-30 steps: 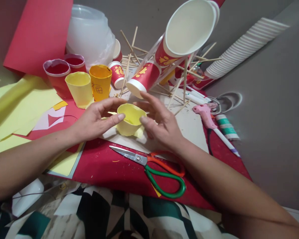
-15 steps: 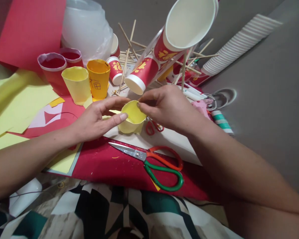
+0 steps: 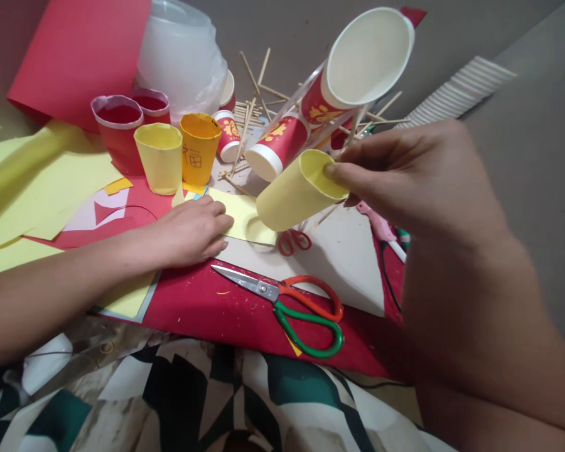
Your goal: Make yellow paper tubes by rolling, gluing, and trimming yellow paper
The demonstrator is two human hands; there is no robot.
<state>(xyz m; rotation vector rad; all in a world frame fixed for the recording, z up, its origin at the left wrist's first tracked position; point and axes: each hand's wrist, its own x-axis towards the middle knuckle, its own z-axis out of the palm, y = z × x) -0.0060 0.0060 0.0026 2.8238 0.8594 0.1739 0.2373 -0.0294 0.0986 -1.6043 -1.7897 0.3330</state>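
Note:
My right hand pinches the rim of a pale yellow paper-covered cup and holds it tilted in the air, its mouth toward the hand. My left hand rests on the table, fingers curled, touching a yellow paper piece that lies flat on white card. Large scissors with an orange and a green handle lie just in front of the left hand. Small red-handled scissors sit under the raised cup.
Behind stand red cups, a yellow cup and an orange cup. A structure of red printed cups and wooden sticks rises at the back. Yellow paper sheets lie left, a pink glue gun right.
My right hand has lifted the yellow cup off the table and tipped it sideways. My left hand let go of it and dropped flat onto the yellow paper.

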